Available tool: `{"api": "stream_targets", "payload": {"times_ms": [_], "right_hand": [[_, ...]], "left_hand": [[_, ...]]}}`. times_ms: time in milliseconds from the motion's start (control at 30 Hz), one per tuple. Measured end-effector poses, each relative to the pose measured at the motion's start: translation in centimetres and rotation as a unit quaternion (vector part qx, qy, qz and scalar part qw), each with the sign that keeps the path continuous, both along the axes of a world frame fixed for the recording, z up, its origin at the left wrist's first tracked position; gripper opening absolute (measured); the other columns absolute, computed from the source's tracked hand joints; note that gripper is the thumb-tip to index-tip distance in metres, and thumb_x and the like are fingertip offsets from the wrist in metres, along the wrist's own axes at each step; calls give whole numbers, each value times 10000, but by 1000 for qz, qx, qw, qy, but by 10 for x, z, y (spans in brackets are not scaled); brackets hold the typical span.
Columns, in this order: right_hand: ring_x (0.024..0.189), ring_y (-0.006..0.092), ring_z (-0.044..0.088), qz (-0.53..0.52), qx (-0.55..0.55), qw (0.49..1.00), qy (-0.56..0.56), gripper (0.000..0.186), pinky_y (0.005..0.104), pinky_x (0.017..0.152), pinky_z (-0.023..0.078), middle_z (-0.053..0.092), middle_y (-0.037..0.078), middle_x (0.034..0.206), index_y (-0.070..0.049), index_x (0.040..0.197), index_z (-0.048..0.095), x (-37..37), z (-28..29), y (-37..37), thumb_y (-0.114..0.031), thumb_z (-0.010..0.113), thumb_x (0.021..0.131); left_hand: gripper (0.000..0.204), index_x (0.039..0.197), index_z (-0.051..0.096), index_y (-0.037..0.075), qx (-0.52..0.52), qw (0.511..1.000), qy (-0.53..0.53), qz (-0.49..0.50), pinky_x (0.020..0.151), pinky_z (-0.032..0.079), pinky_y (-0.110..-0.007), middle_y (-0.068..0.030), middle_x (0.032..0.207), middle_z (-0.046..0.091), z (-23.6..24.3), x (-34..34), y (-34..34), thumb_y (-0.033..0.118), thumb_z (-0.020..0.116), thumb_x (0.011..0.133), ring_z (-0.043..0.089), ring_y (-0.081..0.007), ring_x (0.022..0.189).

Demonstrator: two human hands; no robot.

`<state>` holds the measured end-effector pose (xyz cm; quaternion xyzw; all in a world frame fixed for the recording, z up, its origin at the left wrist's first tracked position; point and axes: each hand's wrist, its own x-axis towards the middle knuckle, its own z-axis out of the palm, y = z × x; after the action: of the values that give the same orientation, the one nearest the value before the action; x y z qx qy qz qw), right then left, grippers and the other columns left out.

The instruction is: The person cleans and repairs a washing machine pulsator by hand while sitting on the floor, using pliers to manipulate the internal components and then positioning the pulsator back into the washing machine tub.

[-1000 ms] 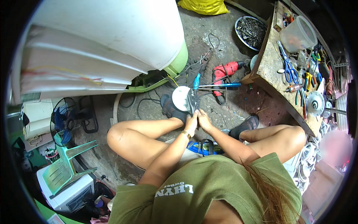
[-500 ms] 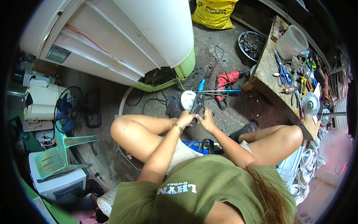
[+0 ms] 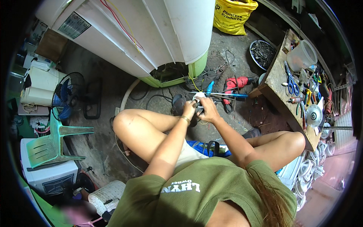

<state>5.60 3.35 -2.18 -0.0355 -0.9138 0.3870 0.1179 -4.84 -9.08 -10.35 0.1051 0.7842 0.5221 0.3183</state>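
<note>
My left hand [image 3: 189, 109] and my right hand [image 3: 208, 108] meet in front of my knees, both closed around a small dark part [image 3: 199, 111]. The fingers hide most of it, so its kind is unclear. Just beyond the fingertips a white round piece [image 3: 198, 95] shows, partly covered by the hands. On the floor past it lie a bright blue object [image 3: 210, 87], too small to name, and a long screwdriver [image 3: 240, 95] with a blue handle. A red power drill [image 3: 236, 84] rests to the right, near the screwdriver.
A white-and-green washing machine casing [image 3: 166, 64] lies ahead with loose wires. At right, a wooden bench [image 3: 278, 81] carries scissors [image 3: 292, 84], hand tools and a clear tub [image 3: 301, 56]. A basin of small dark parts [image 3: 262, 55], a yellow sack [image 3: 234, 17], a fan [image 3: 68, 94] and a green chair [image 3: 49, 145] stand around.
Both hands have drawn closer together and shifted slightly up and right, now covering more of the dark part and white piece. The view has shifted, showing more of the casing's opening.
</note>
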Motion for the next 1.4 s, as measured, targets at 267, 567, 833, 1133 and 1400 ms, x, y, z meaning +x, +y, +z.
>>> {"api": "stream_targets", "payload": {"times_ms": [267, 567, 833, 1133, 1400], "right_hand": [[1000, 370, 552, -20, -4, 994, 111, 511, 489, 968, 414, 574, 169, 1031, -77, 1088, 547, -18, -5, 23, -270, 641, 624], [728, 333, 629, -87, 21, 990, 109, 295, 417, 638, 527, 601, 136, 864, -81, 837, 600, -53, 0, 19, -183, 598, 560], [619, 340, 570, -106, -149, 976, 115, 183, 393, 571, 481, 546, 133, 703, -48, 715, 503, -66, -3, 47, -64, 541, 537], [578, 250, 468, -154, -257, 951, 76, 165, 324, 549, 405, 444, 116, 664, -7, 741, 471, -60, -9, 108, -70, 526, 600], [687, 311, 555, -273, -262, 923, 70, 214, 358, 618, 433, 553, 154, 765, -1, 822, 556, -56, -7, 76, -192, 641, 776]], "left_hand": [[474, 1168, 546, 97, -114, 924, 355, 88, 919, 444, -415, -120, 1144, 555, -31, 33, 59, 321, 667, 768, 558, -330, 1058], [395, 1133, 569, 91, -108, 933, 336, 77, 863, 477, -395, -108, 1086, 587, -47, 37, 86, 268, 643, 787, 584, -312, 1006], [328, 1102, 589, 87, -90, 926, 363, 54, 814, 507, -377, -97, 1034, 616, -35, 31, 86, 221, 622, 805, 607, -296, 960], [383, 1147, 596, 90, -139, 946, 275, 104, 845, 493, -449, -128, 1101, 611, -48, 34, 112, 235, 553, 796, 597, -350, 1013], [357, 1167, 600, 115, -163, 955, 240, 62, 824, 490, -448, -135, 1119, 607, -31, 27, 105, 246, 601, 836, 597, -376, 1001]]}}
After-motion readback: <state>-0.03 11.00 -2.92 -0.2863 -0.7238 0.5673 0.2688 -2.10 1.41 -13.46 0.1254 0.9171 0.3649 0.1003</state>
